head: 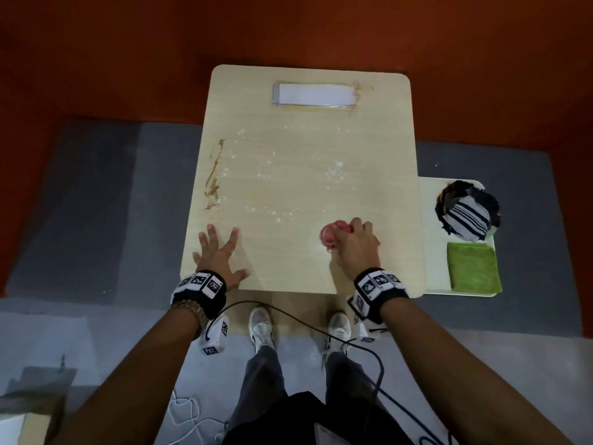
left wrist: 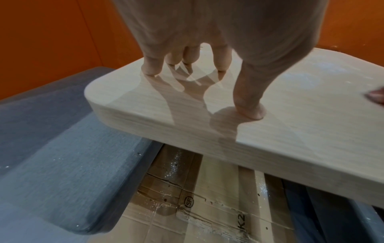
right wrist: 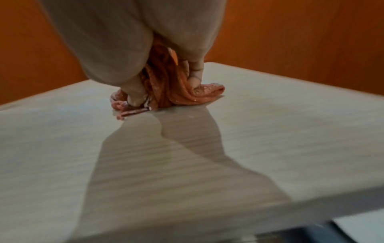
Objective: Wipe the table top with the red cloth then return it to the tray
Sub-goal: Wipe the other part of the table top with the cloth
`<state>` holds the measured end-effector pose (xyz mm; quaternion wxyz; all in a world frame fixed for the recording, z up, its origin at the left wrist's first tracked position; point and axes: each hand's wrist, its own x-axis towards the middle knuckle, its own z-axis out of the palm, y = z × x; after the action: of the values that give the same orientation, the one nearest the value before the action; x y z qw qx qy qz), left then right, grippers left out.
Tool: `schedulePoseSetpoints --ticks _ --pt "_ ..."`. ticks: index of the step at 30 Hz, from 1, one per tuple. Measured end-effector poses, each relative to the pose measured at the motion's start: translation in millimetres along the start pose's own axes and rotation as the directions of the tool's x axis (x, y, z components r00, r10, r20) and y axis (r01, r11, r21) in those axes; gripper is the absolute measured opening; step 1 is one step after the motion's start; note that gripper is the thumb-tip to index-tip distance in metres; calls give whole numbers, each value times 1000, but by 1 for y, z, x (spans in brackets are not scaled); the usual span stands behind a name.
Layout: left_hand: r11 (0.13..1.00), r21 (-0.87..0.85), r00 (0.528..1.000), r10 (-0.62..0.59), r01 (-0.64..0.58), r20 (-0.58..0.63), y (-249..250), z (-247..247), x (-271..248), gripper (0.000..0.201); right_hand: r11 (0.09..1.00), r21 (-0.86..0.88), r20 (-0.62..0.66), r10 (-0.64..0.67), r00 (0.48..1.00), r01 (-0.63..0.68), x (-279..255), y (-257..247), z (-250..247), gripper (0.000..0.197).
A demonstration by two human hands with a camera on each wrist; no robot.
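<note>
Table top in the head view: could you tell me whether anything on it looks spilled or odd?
Yes. A brown smear runs along the left edge of the table top, and white powdery specks are scattered across its middle.

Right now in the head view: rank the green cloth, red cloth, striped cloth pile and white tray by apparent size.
1. white tray, partly hidden under the table
2. striped cloth pile and green cloth: look alike, no ranking
3. red cloth, bunched in the right hand
</note>
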<state>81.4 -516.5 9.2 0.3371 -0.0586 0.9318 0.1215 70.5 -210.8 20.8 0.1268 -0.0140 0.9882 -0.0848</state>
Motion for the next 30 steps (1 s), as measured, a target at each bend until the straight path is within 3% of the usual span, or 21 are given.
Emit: schedulePoseSetpoints --ticks 3,5,10,13,17,19,21,24,27,30 --pt "1000 -18 1000 7 -7 3 -1 1 -1 105 992 37 49 -126 991 124 7 -50 7 33" --pt "999 -31 1000 13 -14 -6 -3 1 -1 105 988 24 94 -152 984 151 13 -49 4 35" --pt "999 -40 1000 17 -17 -11 -2 1 -2 104 999 9 72 42 997 -43 30 18 -15 36" --pt "1000 -29 1000 4 -4 0 1 -1 -1 105 994 -7 54 106 993 -106 34 5 -14 33" --pt "999 -34 1000 5 -5 0 1 -1 -1 107 990 52 125 -136 983 130 23 -61 -1 32" --pt "999 -36 1000 0 0 -9 0 -2 -1 109 977 51 134 -214 968 209 26 -64 -2 29" --pt "999 -41 1000 -5 4 -3 -1 -2 -2 111 985 32 107 -175 979 172 38 -40 -9 30" --pt "999 -37 1000 -3 3 3 -2 -2 -3 112 1000 11 63 -1 998 0 62 -3 -21 33" --pt "999 -36 1000 -8 8 14 -1 -2 -2 113 999 14 54 44 998 -45 61 -21 -18 33" --pt "999 -36 1000 -17 18 17 1 -2 -1 114 987 53 103 -155 983 150 27 -63 1 29"
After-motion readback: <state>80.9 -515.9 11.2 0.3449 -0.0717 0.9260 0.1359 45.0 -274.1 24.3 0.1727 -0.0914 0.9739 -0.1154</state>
